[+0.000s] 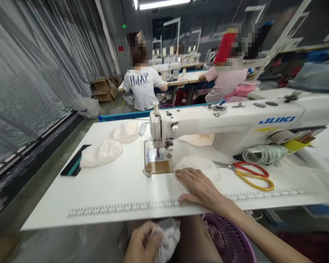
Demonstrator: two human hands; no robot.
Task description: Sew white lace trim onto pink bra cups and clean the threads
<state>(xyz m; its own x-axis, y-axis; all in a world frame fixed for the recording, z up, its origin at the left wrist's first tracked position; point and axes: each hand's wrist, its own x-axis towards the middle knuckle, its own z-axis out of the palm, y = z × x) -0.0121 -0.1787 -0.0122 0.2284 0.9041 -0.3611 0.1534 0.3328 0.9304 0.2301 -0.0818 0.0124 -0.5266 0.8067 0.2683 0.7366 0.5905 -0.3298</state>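
My left hand is closed around a white, lacy piece of fabric below the table's front edge, over my lap. On the tabletop, my right hand lies palm down with its fingers stretched out. Its fingertips touch the edge of a cream, gathered fabric piece lying right of the needle area. A white JUKI sewing machine stands just behind, and its presser foot has no fabric visible under it. Scissors with red and yellow handles rest to the right of that cream piece.
Pale fabric cups lie on the left, partly over a dark phone-like object. A printed ruler strip runs along the front edge. A purple basket stands below. Coiled pale cord sits by the machine. People work ahead.
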